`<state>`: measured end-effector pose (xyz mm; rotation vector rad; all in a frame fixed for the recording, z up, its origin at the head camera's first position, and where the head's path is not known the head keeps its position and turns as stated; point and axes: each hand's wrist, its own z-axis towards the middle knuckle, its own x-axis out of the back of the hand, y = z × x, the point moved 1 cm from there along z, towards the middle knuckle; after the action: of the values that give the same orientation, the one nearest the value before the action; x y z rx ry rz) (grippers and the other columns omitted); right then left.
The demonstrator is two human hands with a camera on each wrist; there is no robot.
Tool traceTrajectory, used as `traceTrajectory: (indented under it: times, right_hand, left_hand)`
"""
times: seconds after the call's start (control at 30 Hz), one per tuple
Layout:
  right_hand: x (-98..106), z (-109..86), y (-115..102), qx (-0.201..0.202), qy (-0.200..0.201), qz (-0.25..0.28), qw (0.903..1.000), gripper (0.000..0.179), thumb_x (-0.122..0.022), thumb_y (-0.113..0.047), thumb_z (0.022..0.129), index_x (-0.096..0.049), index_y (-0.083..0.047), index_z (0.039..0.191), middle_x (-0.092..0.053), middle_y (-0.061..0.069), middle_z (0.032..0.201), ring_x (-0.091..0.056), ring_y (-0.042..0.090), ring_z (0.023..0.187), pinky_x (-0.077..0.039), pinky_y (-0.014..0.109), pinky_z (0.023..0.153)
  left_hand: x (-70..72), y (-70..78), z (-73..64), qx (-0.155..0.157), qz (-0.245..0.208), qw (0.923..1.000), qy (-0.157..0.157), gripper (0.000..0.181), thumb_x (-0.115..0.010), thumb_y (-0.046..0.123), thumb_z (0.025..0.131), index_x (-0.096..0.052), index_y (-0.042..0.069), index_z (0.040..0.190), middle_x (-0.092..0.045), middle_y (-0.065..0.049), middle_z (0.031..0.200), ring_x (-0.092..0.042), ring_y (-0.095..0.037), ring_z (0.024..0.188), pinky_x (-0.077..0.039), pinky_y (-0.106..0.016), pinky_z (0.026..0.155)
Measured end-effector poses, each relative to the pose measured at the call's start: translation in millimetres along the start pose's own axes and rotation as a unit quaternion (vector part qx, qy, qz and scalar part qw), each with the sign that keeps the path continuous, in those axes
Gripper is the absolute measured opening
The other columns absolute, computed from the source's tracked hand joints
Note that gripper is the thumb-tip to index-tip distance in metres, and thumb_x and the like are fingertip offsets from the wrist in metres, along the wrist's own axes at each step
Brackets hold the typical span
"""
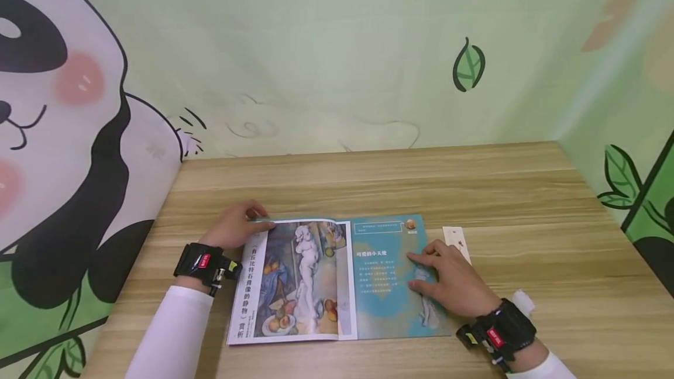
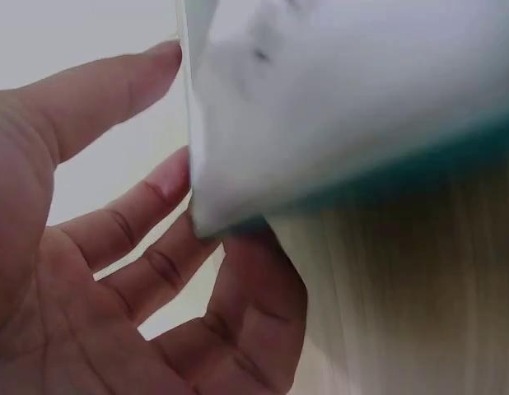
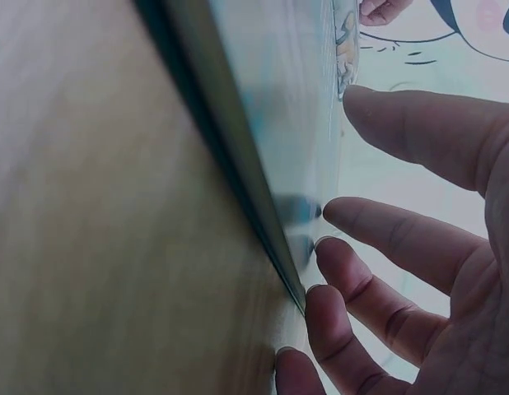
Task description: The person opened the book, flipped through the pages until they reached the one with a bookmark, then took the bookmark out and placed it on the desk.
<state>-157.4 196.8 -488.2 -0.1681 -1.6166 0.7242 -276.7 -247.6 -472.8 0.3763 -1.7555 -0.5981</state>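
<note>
An open magazine (image 1: 344,309) lies on the table, a painting of a pale statue and fruit on its left page and a teal right page with white print. My left hand (image 1: 235,227) holds its upper left corner; the thumb lies along the page. In the left wrist view, several fingers (image 2: 254,304) curl round the corner (image 2: 209,222). My right hand (image 1: 455,276) rests on the right page near its outer edge, fingers spread and loosely bent. Close up, the right fingertips (image 3: 329,304) are right at the page surface (image 3: 279,123).
A narrow white card (image 1: 457,237) with small printed figures lies beyond the right hand, partly covered by it. The wooden table (image 1: 368,180) meets a pale green wall (image 1: 337,75) at the back. A panda picture (image 1: 74,151) covers the left wall.
</note>
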Motion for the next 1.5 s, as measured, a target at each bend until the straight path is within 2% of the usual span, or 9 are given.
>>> traceTrajectory:
  times: [0.17, 0.3, 0.47, 0.67, 0.97, 1.13, 1.33, 1.5]
  right_hand:
    - [0, -0.2, 0, 0.0, 0.001, 0.003, 1.0, 0.057, -0.079, -0.038, 0.092, -0.066, -0.013, 0.141, -0.056, 0.003, 0.121, -0.046, 0.018, 0.1, -0.038, 0.033, 0.081]
    - [0, -0.6, 1, 0.001, 0.003, 0.004, 1.0, 0.056, -0.079, -0.037, 0.092, -0.066, -0.013, 0.141, -0.056, 0.003, 0.121, -0.047, 0.018, 0.1, -0.038, 0.033, 0.082]
    - [0, -1.0, 2, 0.0, 0.002, 0.006, 1.0, 0.056, -0.079, -0.037, 0.092, -0.066, -0.013, 0.141, -0.056, 0.003, 0.122, -0.047, 0.018, 0.1, -0.038, 0.033, 0.081]
    - [-2, -0.5, 1, -0.007, 0.001, 0.009, 0.9999, 0.057, -0.079, -0.038, 0.091, -0.066, -0.014, 0.141, -0.056, 0.003, 0.122, -0.047, 0.018, 0.101, -0.038, 0.033, 0.082]
    - [-4, 0.8, 1, -0.005, 0.008, 0.002, 1.0, 0.056, -0.081, -0.034, 0.09, -0.066, -0.013, 0.14, -0.057, 0.002, 0.12, -0.047, 0.017, 0.1, -0.038, 0.032, 0.084]
    - [-5, 1.2, 2, -0.003, 0.009, 0.0, 1.0, 0.056, -0.081, -0.033, 0.09, -0.067, -0.012, 0.139, -0.057, 0.002, 0.12, -0.047, 0.017, 0.099, -0.038, 0.033, 0.084]
    - [-4, 0.9, 3, -0.007, 0.007, -0.002, 1.0, 0.056, -0.081, -0.035, 0.09, -0.066, -0.013, 0.14, -0.056, 0.002, 0.121, -0.046, 0.016, 0.099, -0.038, 0.032, 0.082]
    - [-2, 0.3, 3, -0.001, 0.007, -0.001, 1.0, 0.055, -0.079, -0.036, 0.091, -0.066, -0.013, 0.14, -0.057, 0.003, 0.121, -0.046, 0.017, 0.098, -0.038, 0.032, 0.082]
  left_hand:
    - [5.4, -11.2, -4.4, 0.02, -0.007, 0.9997, -0.013, 0.049, -0.069, 0.041, 0.099, -0.06, 0.004, 0.13, -0.067, -0.023, 0.123, -0.067, -0.031, 0.099, -0.053, -0.036, 0.077]
    - [5.7, -18.6, -9.0, 0.036, -0.025, 0.9985, -0.033, 0.061, -0.069, 0.047, 0.098, -0.054, 0.005, 0.139, -0.066, -0.021, 0.121, -0.066, -0.029, 0.097, -0.053, -0.034, 0.077]
    - [4.0, -23.4, -15.7, 0.048, -0.067, 0.9947, -0.061, 0.07, -0.07, 0.051, 0.096, -0.051, 0.003, 0.144, -0.068, -0.019, 0.119, -0.069, -0.024, 0.092, -0.055, -0.034, 0.078]
    - [0.9, -23.7, -25.1, 0.06, -0.127, 0.9866, -0.083, 0.067, -0.071, 0.047, 0.097, -0.05, 0.001, 0.141, -0.072, -0.017, 0.113, -0.073, -0.02, 0.085, -0.058, -0.033, 0.074]
    - [9.1, -15.0, -43.3, 0.055, -0.165, 0.9809, -0.087, 0.064, -0.069, 0.04, 0.1, -0.045, 0.001, 0.144, -0.074, -0.018, 0.111, -0.074, -0.023, 0.084, -0.06, -0.034, 0.074]
    - [17.7, -3.7, -52.4, 0.035, -0.166, 0.9823, -0.08, 0.063, -0.069, 0.036, 0.1, -0.043, 0.002, 0.146, -0.075, -0.017, 0.107, -0.074, -0.024, 0.081, -0.061, -0.035, 0.071]
    - [25.2, 12.2, -61.0, -0.005, -0.159, 0.9847, -0.072, 0.064, -0.067, 0.028, 0.102, -0.038, -0.001, 0.151, -0.072, -0.017, 0.104, -0.073, -0.022, 0.081, -0.061, -0.033, 0.069]
    - [28.8, 25.3, -65.7, -0.018, -0.161, 0.9844, -0.068, 0.07, -0.067, 0.024, 0.102, -0.031, 0.001, 0.157, -0.072, -0.016, 0.103, -0.073, -0.022, 0.081, -0.061, -0.033, 0.068]
